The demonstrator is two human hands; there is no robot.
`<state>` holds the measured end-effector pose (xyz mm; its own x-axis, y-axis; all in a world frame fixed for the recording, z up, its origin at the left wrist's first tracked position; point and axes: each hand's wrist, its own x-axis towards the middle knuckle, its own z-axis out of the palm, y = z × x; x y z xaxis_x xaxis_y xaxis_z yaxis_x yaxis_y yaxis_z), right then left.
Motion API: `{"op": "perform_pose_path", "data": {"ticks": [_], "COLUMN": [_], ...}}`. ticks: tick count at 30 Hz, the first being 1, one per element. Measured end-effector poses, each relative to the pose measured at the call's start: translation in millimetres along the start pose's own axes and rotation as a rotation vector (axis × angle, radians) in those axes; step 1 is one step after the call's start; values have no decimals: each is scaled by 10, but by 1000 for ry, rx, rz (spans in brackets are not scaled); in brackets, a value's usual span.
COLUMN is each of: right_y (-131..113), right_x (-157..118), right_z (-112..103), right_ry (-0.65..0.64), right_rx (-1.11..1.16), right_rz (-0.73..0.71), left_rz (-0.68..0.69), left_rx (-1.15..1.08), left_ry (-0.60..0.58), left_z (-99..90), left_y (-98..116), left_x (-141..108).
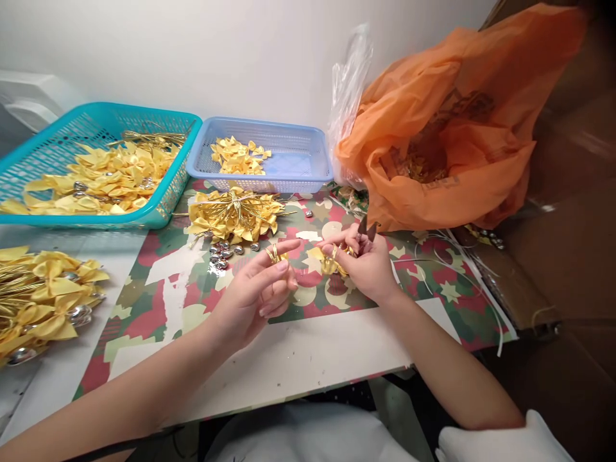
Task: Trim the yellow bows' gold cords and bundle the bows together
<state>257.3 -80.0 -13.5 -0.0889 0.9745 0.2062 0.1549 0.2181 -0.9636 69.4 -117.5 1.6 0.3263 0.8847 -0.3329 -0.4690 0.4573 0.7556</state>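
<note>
My left hand (257, 285) is half open over the patterned sheet, index finger stretched out and the other fingers loosely bent. Gold bands circle its index finger, and I see nothing clearly gripped in it. Close by on the right, the fingers of my right hand (368, 263) are closed around a yellow ribbon bow (331, 263). Two dark pointed tips of a tool (366, 229), perhaps snips, stick up from the same hand; the rest of the tool is hidden. Behind my hands lies a bunch of yellow bows on gold wire stems (235, 215), with several silver bells (221, 253) in front.
A teal basket (161, 215) of yellow bows stands back left, beside a blue basket (298, 183) with more bows. An orange plastic bag (433, 199) gapes at the back right. Another bunch of bows (52, 289) lies at the left edge. White strands (437, 253) trail on the right.
</note>
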Motion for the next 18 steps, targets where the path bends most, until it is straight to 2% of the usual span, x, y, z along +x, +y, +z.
{"op": "perform_pose_path", "data": {"ticks": [3,7,18], "right_y": [-24,-49,-98], "right_x": [-28,-80,-116], "right_z": [2,38,118], "right_ry": [-4,-27,-46], "right_rx": [64,73,141], "right_rz": [-4,12,100], "left_rz": [69,91,65], "left_rx": [175,350,302], "left_ry": [69,68,11], "left_z": [-1,12,25], "left_y": [-91,-182,-179], "left_x": [-6,-27,-26]}}
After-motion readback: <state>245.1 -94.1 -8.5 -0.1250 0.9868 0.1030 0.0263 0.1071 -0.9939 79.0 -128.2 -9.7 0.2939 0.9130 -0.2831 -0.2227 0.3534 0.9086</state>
